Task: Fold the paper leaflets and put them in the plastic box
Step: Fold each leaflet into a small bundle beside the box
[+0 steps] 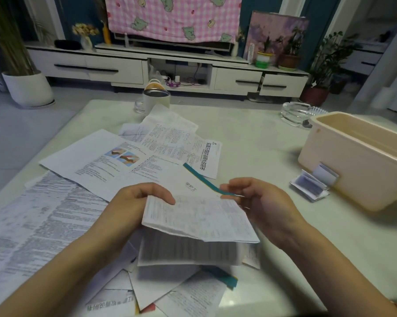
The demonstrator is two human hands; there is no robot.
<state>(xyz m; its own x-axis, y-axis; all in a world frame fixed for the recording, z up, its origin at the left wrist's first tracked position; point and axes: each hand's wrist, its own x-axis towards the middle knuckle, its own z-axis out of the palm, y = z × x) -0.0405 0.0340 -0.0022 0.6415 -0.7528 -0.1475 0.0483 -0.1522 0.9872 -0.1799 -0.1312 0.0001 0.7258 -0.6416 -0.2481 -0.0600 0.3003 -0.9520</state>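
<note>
One folded leaflet (199,218) between left hand (133,202) and right hand (263,202)

The leaflet (199,216) being held is white with dense grey-black print, and the sheets (44,220) spread around it match. One bigger sheet (115,161) carries two small pictures in pale blue, orange and brown. A teal strip (201,177), edged in yellow I think, runs across its corner. The box (357,165) is a plain pale pink-beige and the table (250,138) a soft greenish white. Behind, a cloth (174,17) in pink-and-white check is dotted with green bears, yellow shapes and red spots. The cabinet (115,67) is white with dark handles, the wall (78,10) deep blue-teal, the flowers (85,29) yellowish, and one pot (263,59) green and white.
</note>
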